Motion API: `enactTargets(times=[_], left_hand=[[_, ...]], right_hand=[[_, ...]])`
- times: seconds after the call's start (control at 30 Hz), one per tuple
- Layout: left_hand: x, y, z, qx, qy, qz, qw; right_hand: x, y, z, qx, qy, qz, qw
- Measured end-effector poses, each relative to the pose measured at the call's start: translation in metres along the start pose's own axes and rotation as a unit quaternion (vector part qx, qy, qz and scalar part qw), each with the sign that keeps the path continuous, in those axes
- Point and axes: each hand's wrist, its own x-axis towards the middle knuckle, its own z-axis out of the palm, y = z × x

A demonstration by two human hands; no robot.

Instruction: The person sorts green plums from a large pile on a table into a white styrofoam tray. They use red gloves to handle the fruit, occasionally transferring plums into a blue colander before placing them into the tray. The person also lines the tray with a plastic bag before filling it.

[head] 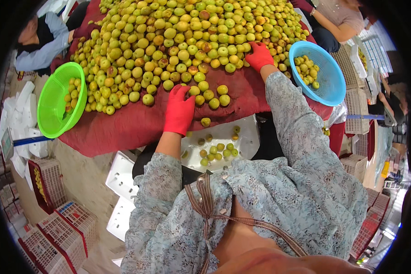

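A large heap of yellow-green jujubes (178, 44), some with brown patches, covers a red cloth (123, 128) before me. My left hand (180, 110), in a red glove, is at the heap's near edge, its fingertips close beside a small group of loose fruit (208, 94). Whether a jujube is under those fingers is hidden. Farther off to the right, my right hand (260, 57), also red-gloved, reaches its fingers in among the fruit; its grip cannot be made out. Below the cloth's edge, at my lap, a white foam box (248, 132) contains several jujubes.
A green plastic basket (42, 113) on the left and a blue one (335, 84) on the right each hold some fruit. Co-workers sit at both sides, one with a blue sleeve (60, 41). Plastic crates (61, 236) and foam boxes (120, 178) stand on the floor.
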Motion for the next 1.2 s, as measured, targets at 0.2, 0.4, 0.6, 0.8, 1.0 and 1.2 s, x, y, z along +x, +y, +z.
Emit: enactTargets(times=[0.2,0.4,0.6,0.8,1.0,1.2], left_hand=[[0.000,-0.003,0.006,-0.016,-0.029,-0.019,0.999],[0.001,-0.007,0.009,-0.069,-0.045,-0.069,0.994],[0.002,-0.006,0.007,-0.010,-0.038,-0.032,0.999],[0.003,-0.014,0.010,-0.052,-0.043,-0.054,0.996],[0.000,-0.007,0.002,-0.024,-0.047,-0.048,0.998],[0.001,-0.003,0.007,0.019,-0.056,-0.021,0.998]], right_hand=[[-0.032,0.011,-0.002,0.029,-0.015,-0.020,0.999],[-0.065,0.018,-0.021,0.061,-0.112,-0.071,0.989],[-0.110,0.027,-0.018,0.100,0.060,-0.153,0.981],[-0.116,0.038,-0.036,0.036,-0.089,-0.021,0.995],[-0.060,0.037,-0.049,0.059,-0.183,0.044,0.980],[-0.030,0.004,-0.003,0.139,-0.148,-0.053,0.978]])
